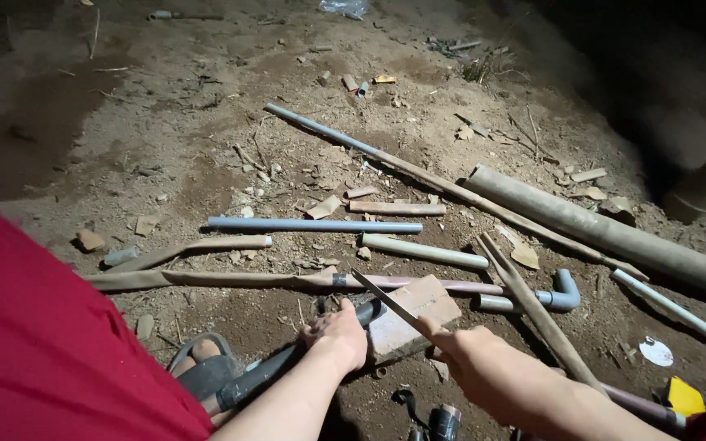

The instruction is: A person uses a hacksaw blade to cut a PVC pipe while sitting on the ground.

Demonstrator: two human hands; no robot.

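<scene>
Listing of items lit on a dirt floor (165, 155), seen from above.

Left hand (337, 333): fingers curled down and pressed onto a dark pipe (288, 366), pinning it where it crosses a brick (414, 314). The pipe runs from the lower left, beside a sandalled foot (202, 367), up to the brick's left end.

Right hand (451, 339): fingers closed round the handle end of a thin saw blade (386, 298). The blade slants up and to the left, with its tip above the brick, near the pipe end.

Brick: pale, flat on the dirt, just beyond both hands.

Grey pipe (316, 224): lying level, well beyond the brick.
Short pale pipe (422, 251): just right of and below the grey one.
Long thin pipe (418, 171): running diagonally from the upper middle towards the right.
Wide pipe (606, 233): thick, dusty, at the right, lying beside the long thin one.
Elbow fitting (561, 290): grey, curved, right of the brick.
White pipe (680, 310): slim, far right.
Yellow scrap (684, 396): lower right corner.
Red garment (42, 343): filling the lower left.
</scene>
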